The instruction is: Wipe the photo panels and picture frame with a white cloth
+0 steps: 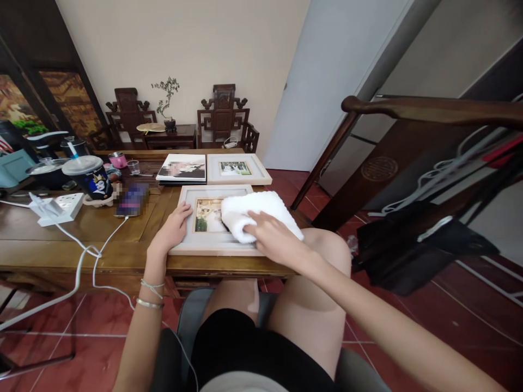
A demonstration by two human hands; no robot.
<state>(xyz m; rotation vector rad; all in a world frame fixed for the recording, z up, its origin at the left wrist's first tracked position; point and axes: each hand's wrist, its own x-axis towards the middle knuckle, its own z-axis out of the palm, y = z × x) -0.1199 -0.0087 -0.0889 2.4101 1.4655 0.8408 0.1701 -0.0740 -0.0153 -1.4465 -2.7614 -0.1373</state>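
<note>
A picture frame (186, 239) with a pale border lies flat at the front edge of the wooden table, a photo behind its pane. My left hand (173, 226) rests on the frame's left side, fingers laid along the border. In my right hand (272, 237) is a fluffy white cloth (267, 204), bunched under the fingers. The cloth lies over the right part of the frame and hides that side of the photo. Its far corner hangs beyond the frame's right edge.
Behind lie a second picture frame (261, 171) and a stack topped by a photo print (182, 169). To the left are a phone (133, 200), a lidded cup (92, 179), a power strip (67, 207) and trailing white cables. A wooden chair (327, 163) stands right.
</note>
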